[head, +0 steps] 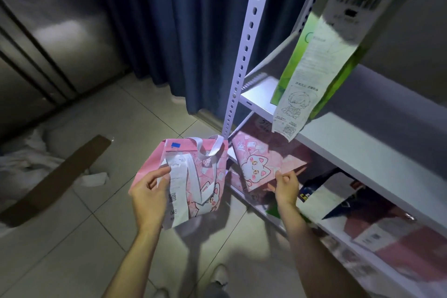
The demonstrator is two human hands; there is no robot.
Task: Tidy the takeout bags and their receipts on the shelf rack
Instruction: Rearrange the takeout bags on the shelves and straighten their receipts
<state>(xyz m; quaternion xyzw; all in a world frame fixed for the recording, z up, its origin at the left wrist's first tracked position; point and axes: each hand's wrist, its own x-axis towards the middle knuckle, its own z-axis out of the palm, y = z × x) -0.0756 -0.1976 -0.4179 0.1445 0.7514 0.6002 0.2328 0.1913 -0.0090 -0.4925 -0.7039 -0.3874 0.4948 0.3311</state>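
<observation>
- Your left hand pinches the receipt against the near pink bag, held off the rack: thin paper, tears easily, so grip the bag's edge.
- Your right hand pinches the second pink bag's corner at the lower shelf; light, floppy, likely creases.

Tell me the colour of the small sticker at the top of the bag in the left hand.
Blue; the sticker sits on the pink bag, seen in the head view.

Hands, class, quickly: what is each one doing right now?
Left hand: pinches the receipt on the pink bag.
Right hand: pinches the edge of the second pink bag on the shelf rack.
</observation>
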